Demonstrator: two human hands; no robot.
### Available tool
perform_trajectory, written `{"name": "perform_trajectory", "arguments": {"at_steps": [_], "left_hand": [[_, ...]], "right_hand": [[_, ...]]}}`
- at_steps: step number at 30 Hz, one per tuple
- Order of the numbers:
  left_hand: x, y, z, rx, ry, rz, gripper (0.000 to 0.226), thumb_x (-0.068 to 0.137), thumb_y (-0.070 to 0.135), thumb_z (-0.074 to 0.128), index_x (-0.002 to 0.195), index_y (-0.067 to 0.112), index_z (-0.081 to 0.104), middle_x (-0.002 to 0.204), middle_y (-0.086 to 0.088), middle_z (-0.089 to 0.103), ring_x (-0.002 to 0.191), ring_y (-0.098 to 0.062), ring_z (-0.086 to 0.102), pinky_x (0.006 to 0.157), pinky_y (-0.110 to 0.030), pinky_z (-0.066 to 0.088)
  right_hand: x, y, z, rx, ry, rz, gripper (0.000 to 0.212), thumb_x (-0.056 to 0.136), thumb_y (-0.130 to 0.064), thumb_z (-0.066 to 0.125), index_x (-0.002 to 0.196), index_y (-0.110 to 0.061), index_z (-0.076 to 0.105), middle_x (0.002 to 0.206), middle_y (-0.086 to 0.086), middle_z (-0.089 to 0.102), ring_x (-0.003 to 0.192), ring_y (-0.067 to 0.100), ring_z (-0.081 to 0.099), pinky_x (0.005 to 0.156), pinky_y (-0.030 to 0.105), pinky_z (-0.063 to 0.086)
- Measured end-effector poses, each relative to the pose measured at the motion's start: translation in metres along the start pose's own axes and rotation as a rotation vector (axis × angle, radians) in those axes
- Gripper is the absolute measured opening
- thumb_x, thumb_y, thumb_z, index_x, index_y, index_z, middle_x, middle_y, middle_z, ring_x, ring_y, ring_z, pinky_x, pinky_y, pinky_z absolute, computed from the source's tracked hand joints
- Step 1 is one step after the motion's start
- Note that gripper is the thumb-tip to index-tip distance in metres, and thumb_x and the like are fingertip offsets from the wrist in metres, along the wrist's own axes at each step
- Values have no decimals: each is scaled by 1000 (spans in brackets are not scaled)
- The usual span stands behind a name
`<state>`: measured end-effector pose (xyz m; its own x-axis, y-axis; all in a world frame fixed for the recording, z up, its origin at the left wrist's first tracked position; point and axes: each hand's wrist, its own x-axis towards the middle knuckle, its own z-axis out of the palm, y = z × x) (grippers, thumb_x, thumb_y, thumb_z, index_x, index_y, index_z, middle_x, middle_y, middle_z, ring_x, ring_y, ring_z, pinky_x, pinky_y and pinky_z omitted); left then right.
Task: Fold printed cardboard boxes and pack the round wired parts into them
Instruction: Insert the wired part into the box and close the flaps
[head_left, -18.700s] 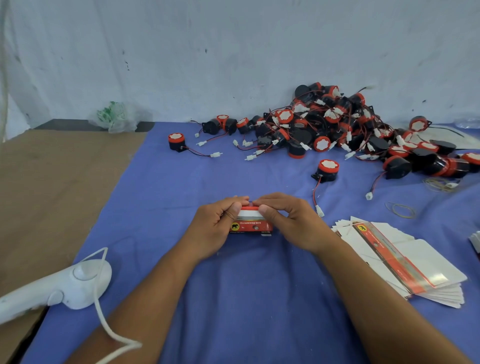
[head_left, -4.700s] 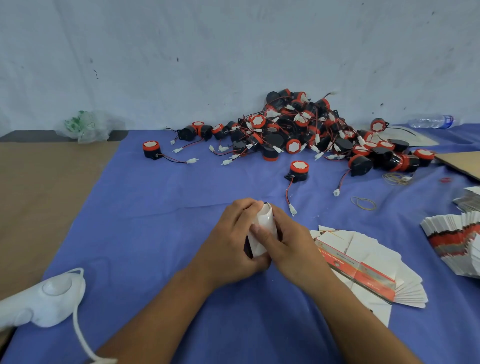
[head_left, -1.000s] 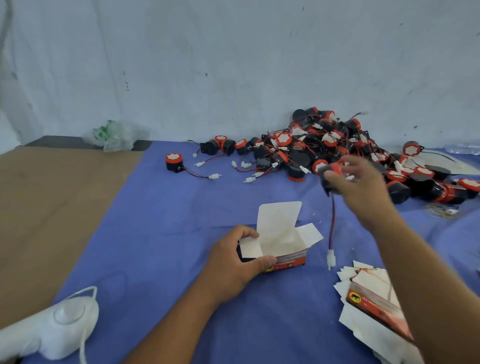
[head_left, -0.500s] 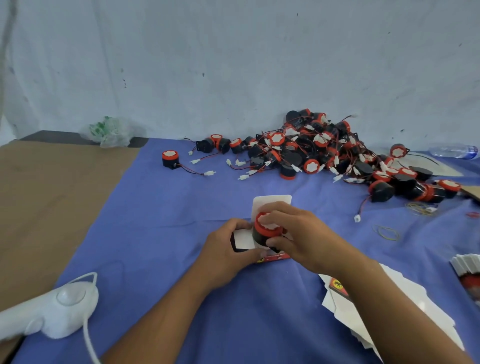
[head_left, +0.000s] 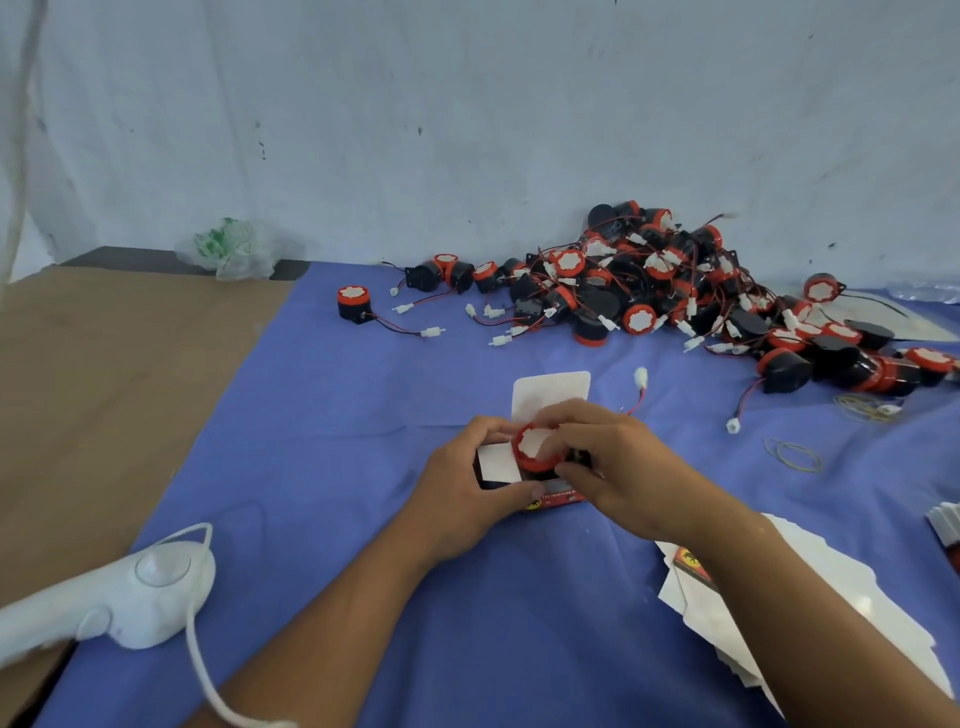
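At the lower left of the frame a white handheld device (head_left: 150, 597) with a cord lies at the edge of the blue cloth (head_left: 337, 457). A crumpled plastic bag (head_left: 234, 249) sits at the upper left against the wall.

The left forearm comes up from the bottom edge toward the centre. The left hand (head_left: 467, 493) grips the printed box (head_left: 553, 499), thumb along its near face and fingers curled round its left side. The box stands on the cloth at centre frame, its white lid flap (head_left: 550, 392) raised behind.

The round wired part (head_left: 535, 449), red-rimmed, sits in the box's open top. The right hand (head_left: 618, 467) arches over it from the right, fingertips pinching its rim. Its red wire ends in a white connector (head_left: 641, 376) just beyond the hand.

The pile of parts (head_left: 675, 280) fills the upper right. Rubber bands (head_left: 795, 454) lie at the right, flat boxes (head_left: 857, 613) at the lower right.
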<state>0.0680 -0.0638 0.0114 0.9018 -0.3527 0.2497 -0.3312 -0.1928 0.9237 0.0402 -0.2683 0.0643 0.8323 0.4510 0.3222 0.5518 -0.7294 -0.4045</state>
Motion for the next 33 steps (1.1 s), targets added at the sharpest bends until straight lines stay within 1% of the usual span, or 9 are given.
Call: {"name": "perform_trajectory", "arguments": {"at_steps": [6, 10, 14, 16, 18, 22, 26, 30, 33], "left_hand": [[0, -1, -1, 73, -42, 72, 55, 78, 37, 80, 127, 45, 57, 121, 21, 62, 115, 1, 57, 94, -15, 45], [0, -4, 4, 190, -67, 105, 49, 81, 40, 76, 127, 46, 60, 116, 13, 56, 109, 0, 55, 92, -11, 42], [0, -7, 7, 207, -28, 100, 37, 83, 32, 78, 118, 36, 69, 114, 16, 53, 105, 3, 55, 86, -6, 40], [0, -7, 7, 228, -25, 98, 35, 82, 32, 78, 116, 35, 70, 114, 18, 52, 105, 6, 53, 85, -3, 38], [0, -7, 7, 250, -18, 105, 35, 82, 33, 78, 116, 34, 71, 114, 18, 51, 105, 7, 52, 86, -3, 37], [0, -7, 9, 253, -11, 108, 34, 82, 31, 78, 115, 33, 71, 115, 16, 52, 106, 5, 53, 86, -4, 38], [0, -6, 8, 252, -20, 94, 34, 82, 32, 78, 115, 34, 71, 116, 15, 52, 106, 3, 53, 86, -7, 41], [0, -6, 9, 261, -18, 94, 34, 83, 32, 77, 116, 33, 71, 116, 15, 51, 106, 5, 52, 86, -5, 40], [0, -7, 9, 250, -18, 82, 34, 83, 33, 77, 116, 34, 70, 115, 16, 52, 105, 3, 53, 85, -7, 42]], "right_hand": [[-1, 3, -3, 34, 16, 57, 11, 86, -4, 72, 90, -14, 74, 113, -5, 60, 82, 1, 57, 73, 19, 47], [-2, 0, -4, 35, -58, 44, 9, 90, -5, 69, 92, -10, 77, 104, 0, 65, 88, 12, 62, 81, 36, 50], [-2, 8, -21, 13, -71, 102, 18, 98, -26, 62, 112, -23, 73, 113, -7, 68, 100, 5, 60, 86, 26, 48], [-3, 24, -31, -1, 106, 263, 31, 99, -31, 60, 129, -26, 62, 127, -5, 60, 106, -2, 57, 89, 17, 45], [-4, 40, -33, -3, 128, 524, 49, 100, -36, 58, 146, -25, 45, 137, 3, 48, 112, 17, 57, 92, 31, 45], [-4, 58, -11, 578, 282, 815, 51, 99, -28, 62, 145, -15, 48, 112, 6, 65, 89, 22, 65, 74, 31, 54], [0, 61, -10, 864, 447, 810, 54, 93, -5, 68, 143, -5, 48, 101, 13, 67, 78, 19, 63, 70, 25, 53], [-2, 43, -31, 761, 435, 632, 64, 91, 6, 66, 144, -21, 42, 95, 15, 65, 86, 24, 70, 72, 26, 58], [0, 22, -47, 668, 338, 432, 32, 93, 3, 65, 119, -16, 60, 78, 6, 69, 86, 23, 76, 80, 27, 61]]}}
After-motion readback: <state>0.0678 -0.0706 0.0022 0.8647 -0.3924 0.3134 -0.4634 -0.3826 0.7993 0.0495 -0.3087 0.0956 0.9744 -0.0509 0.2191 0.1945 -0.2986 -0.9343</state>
